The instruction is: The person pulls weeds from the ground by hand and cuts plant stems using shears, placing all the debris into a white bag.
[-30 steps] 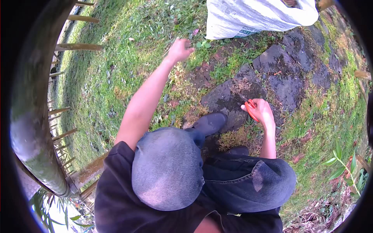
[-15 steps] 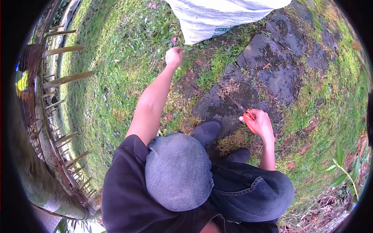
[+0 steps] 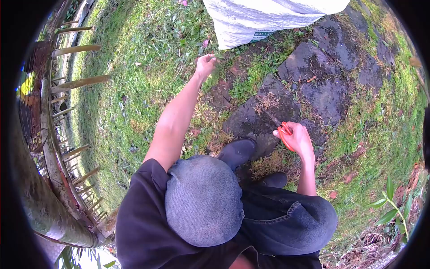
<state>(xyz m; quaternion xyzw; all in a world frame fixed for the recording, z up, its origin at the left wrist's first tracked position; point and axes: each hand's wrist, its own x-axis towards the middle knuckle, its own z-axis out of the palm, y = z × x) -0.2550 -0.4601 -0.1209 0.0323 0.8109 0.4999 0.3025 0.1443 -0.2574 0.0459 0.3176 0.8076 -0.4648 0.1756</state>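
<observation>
My left hand (image 3: pixel 206 65) is stretched out over the grass near the lower left corner of a white sack (image 3: pixel 268 20). Its fingers are pinched together, with a small bit of green at the fingertips that is too blurred to name. My right hand (image 3: pixel 298 139) is closed around the red handles of scissors (image 3: pixel 285 136). Their dark blades point up and left over a flat dark stone, beside a dry brownish weed (image 3: pixel 266 102).
Dark paving stones (image 3: pixel 323 96) run toward the upper right. A bamboo fence (image 3: pixel 80 84) stands along the left. My boots (image 3: pixel 238 152) are below the stones. At the lower right grows a leafy plant (image 3: pixel 396 208).
The view has shifted slightly, and the sack shows a little farther right. My left hand remains close to the sack's corner. My right hand still holds the scissors.
</observation>
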